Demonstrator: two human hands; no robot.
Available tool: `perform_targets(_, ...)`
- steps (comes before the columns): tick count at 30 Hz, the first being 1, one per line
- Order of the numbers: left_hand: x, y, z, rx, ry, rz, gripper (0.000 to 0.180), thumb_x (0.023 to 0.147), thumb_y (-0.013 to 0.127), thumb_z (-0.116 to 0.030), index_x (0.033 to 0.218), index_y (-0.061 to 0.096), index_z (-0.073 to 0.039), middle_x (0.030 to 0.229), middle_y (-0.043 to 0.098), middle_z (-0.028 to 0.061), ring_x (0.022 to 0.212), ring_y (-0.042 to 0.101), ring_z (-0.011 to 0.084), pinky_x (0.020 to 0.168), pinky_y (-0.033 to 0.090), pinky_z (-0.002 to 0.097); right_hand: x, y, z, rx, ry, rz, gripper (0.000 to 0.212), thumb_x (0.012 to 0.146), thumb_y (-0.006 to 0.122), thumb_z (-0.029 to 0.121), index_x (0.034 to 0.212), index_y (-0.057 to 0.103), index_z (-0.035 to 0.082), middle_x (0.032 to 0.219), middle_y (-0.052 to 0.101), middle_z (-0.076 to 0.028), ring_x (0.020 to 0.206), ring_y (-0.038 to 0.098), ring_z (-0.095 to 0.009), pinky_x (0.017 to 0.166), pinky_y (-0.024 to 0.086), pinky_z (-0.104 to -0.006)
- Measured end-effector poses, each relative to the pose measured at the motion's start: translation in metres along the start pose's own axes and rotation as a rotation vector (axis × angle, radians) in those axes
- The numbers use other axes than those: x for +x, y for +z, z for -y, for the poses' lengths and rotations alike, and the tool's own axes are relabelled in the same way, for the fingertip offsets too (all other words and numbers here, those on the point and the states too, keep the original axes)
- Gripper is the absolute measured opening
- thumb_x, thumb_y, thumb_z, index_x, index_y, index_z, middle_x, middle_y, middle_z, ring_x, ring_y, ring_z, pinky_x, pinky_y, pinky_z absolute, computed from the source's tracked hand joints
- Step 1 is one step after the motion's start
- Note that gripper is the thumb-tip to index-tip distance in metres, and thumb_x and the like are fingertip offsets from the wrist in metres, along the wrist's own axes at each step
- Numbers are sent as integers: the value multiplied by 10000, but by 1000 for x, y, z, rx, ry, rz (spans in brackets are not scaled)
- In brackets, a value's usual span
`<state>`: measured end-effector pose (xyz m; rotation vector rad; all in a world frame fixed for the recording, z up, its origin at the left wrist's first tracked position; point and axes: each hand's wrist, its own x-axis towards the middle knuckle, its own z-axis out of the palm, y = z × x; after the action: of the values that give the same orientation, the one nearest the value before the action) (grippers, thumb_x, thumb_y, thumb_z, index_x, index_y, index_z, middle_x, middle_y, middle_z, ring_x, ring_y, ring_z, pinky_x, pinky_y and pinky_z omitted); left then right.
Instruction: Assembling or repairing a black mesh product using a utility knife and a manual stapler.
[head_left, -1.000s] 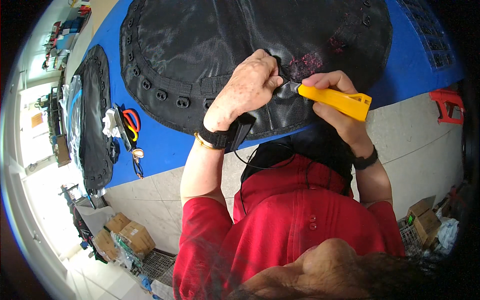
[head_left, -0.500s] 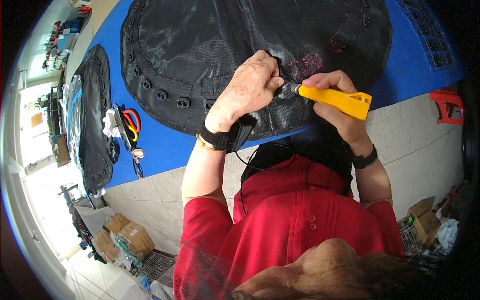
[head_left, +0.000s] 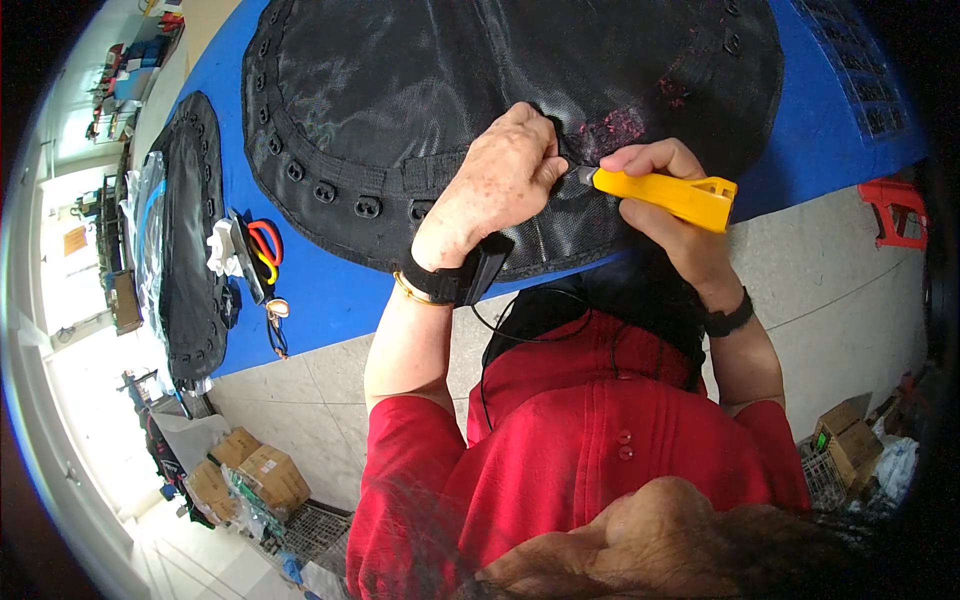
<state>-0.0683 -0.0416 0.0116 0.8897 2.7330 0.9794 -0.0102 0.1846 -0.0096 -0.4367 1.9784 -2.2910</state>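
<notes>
A large rounded black mesh sheet (head_left: 400, 90) with black plastic eyelets along its border lies on a blue table (head_left: 320, 300). My left hand (head_left: 505, 175) is closed on the sheet near its front edge, pinching the fabric between thumb and fingers. My right hand (head_left: 670, 205) grips a yellow utility knife (head_left: 685, 197), its metal tip pointing left at the fabric beside my left thumb. Whether the tip touches the sheet I cannot tell. Reddish-pink threads or scraps (head_left: 612, 130) lie on the fabric just beyond the knife.
Scissors with red and yellow handles (head_left: 265, 250) lie at the left, next to another narrow black piece with eyelets (head_left: 190, 240). A red stool (head_left: 893, 212) stands on the floor at the right. Cardboard boxes (head_left: 262, 475) sit at the lower left.
The knife in my right hand has shifted slightly left and up, nearer my left thumb. My left hand has barely moved and keeps its pinch on the sheet.
</notes>
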Motion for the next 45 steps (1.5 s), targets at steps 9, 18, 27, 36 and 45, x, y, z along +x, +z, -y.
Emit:
perform_targets(9,-2,-5,-15,23,-27,19,186,802,755,-106,875,635,16,951,589,185,939,594,365,822,513,433,3,2,6,-5,20,11,293,834,619,-87,1077,549,62,1144,619,-97,1111,601,-182,1008,465,-315)
perform_targets(18,-2,3,-4,-54,24,-36,193,791,760,-42,900,604,-12,915,579,137,891,589,330,777,497,399,4,0,4,-71,-27,46,213,900,635,-25,1075,556,66,1132,616,-86,1099,598,-162,987,473,-312)
perform_targets(27,-2,3,-4,-43,3,-30,169,799,739,-23,896,601,-11,926,576,128,888,590,317,778,491,378,3,1,-2,-60,26,-57,132,943,623,-2,1050,573,56,1139,631,-95,1075,614,-165,963,502,-313)
perform_targets(36,-2,0,-6,-155,-91,19,126,841,711,-23,886,593,-18,947,546,91,875,559,258,788,469,335,8,-21,-3,-124,-48,-301,101,970,610,31,1058,573,65,1168,640,-114,1068,619,-165,967,499,-311)
perform_targets(45,-2,-1,-5,-140,-109,28,116,862,702,-36,914,603,-7,963,548,91,882,554,249,803,461,330,-2,-14,0,-4,5,-157,111,956,600,9,1049,573,64,1158,649,-109,1071,618,-162,975,505,-326)
